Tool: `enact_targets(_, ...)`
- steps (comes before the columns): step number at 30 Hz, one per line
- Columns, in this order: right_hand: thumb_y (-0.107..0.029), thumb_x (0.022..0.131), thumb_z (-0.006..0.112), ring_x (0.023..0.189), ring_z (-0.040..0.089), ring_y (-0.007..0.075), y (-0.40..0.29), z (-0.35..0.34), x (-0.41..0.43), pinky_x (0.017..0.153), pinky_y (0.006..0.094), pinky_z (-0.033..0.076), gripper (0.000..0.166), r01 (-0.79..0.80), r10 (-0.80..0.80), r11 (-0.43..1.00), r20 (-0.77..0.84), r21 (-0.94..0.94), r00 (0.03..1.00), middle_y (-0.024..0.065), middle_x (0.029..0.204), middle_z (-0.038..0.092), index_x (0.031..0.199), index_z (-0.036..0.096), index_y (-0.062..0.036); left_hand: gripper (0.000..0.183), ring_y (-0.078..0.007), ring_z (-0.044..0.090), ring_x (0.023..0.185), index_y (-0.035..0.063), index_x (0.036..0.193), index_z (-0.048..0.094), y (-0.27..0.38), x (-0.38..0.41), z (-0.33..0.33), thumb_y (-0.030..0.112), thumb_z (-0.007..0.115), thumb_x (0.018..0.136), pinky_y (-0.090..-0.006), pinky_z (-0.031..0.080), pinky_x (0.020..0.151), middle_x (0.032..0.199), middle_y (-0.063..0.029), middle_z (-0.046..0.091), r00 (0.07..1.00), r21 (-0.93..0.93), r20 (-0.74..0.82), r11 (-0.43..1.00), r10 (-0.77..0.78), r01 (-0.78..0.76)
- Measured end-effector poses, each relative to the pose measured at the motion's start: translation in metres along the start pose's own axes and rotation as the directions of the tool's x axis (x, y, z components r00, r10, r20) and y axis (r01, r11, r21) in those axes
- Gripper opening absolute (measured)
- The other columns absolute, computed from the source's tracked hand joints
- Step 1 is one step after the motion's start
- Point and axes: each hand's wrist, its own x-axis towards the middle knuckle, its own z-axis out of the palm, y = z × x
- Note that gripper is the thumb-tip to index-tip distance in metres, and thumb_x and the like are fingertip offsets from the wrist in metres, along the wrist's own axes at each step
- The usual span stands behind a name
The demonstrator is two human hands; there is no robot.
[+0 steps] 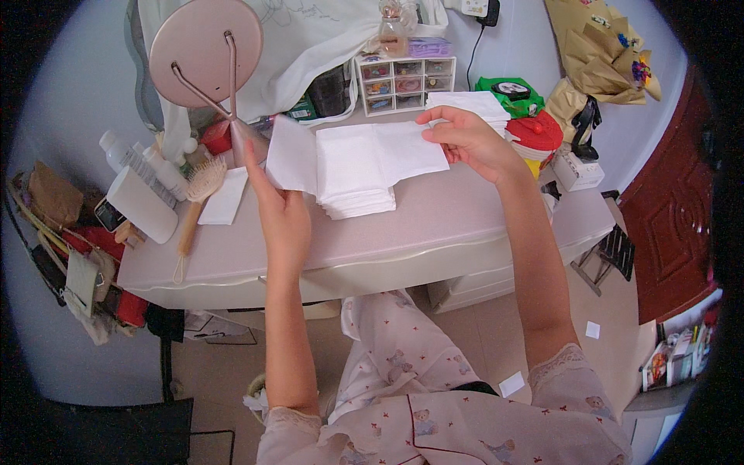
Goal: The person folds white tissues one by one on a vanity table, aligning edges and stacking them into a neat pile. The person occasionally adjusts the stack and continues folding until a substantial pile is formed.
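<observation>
A white paper tissue (349, 154), partly unfolded, spreads over a stack of folded white tissues (363, 204) on the pale pink dressing table. My left hand (282, 215) holds the tissue's raised left flap, thumb pointing up and the other fingers mostly hidden behind it. At the tissue's right edge, my right hand (468, 139) pinches the upper corner between thumb and fingers. Another pile of folded white tissues (471, 106) lies behind my right hand. A single folded white tissue (224, 197) rests left of my left hand, beside a wooden-handled hairbrush (200, 192).
A round pink mirror (206, 52) stands at the back left, near white bottles (142, 203). A small clear-fronted drawer unit (407, 84) stands at the back. To the right are a green packet (511, 96), a red-lidded container (535, 133) and a white box (578, 170).
</observation>
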Motion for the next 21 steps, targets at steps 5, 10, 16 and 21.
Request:
enact_targets(5, -0.019, 0.083, 0.067, 0.057, 0.042, 0.0031, 0.001, -0.003, 0.0, 0.051, 0.0185, 0.033, 0.029, 0.013, -0.014, 1.0, 0.027, 0.02, 1.0, -0.0072, 0.068, 0.048, 0.109, 0.059, -0.0068, 0.074, -0.026, 0.036, 0.132, 0.007, 0.149, 0.008, -0.013, 0.009, 0.005, -0.005, 0.046, 0.087, -0.0323, 0.029, 0.107, 0.149, -0.0191, 0.026, 1.0, -0.023, 0.018, 1.0, 0.014, -0.013)
enact_targets(10, -0.018, 0.083, 0.066, 0.057, 0.042, 0.0032, 0.001, 0.0, 0.0, 0.051, 0.0189, 0.033, 0.029, 0.006, -0.006, 1.0, 0.006, 0.019, 1.0, -0.0071, 0.068, 0.048, 0.108, 0.059, -0.0069, 0.073, -0.0245, 0.029, 0.137, 0.0075, 0.149, 0.007, -0.009, 0.008, 0.007, 0.006, 0.051, 0.091, -0.0312, 0.024, 0.11, 0.151, -0.0192, 0.023, 0.955, -0.219, 0.229, 0.946, -0.187, 0.238)
enact_targets(16, -0.018, 0.083, 0.067, 0.057, 0.042, 0.0034, 0.001, -0.001, 0.001, 0.051, 0.0192, 0.033, 0.028, 0.001, -0.001, 0.999, 0.015, 0.033, 1.0, -0.007, 0.069, 0.048, 0.108, 0.059, -0.0071, 0.062, -0.0215, 0.028, 0.137, 0.0096, 0.148, 0.019, 0.016, 0.004, 0.011, 0.032, 0.044, 0.097, -0.0319, 0.018, 0.112, 0.148, -0.015, 0.032, 0.923, -0.123, 0.361, 0.974, -0.135, 0.191)
enact_targets(21, -0.018, 0.082, 0.067, 0.056, 0.043, 0.0035, 0.0, 0.001, 0.001, 0.05, 0.0188, 0.033, 0.028, 0.006, -0.006, 1.0, 0.007, 0.024, 1.0, -0.0069, 0.069, 0.049, 0.107, 0.059, -0.0069, 0.06, -0.0217, 0.025, 0.139, 0.0092, 0.146, 0.028, 0.034, 0.003, 0.011, 0.042, 0.038, 0.097, -0.0327, 0.015, 0.113, 0.149, -0.0126, 0.031, 0.906, 0.007, 0.407, 0.993, -0.113, 0.121)
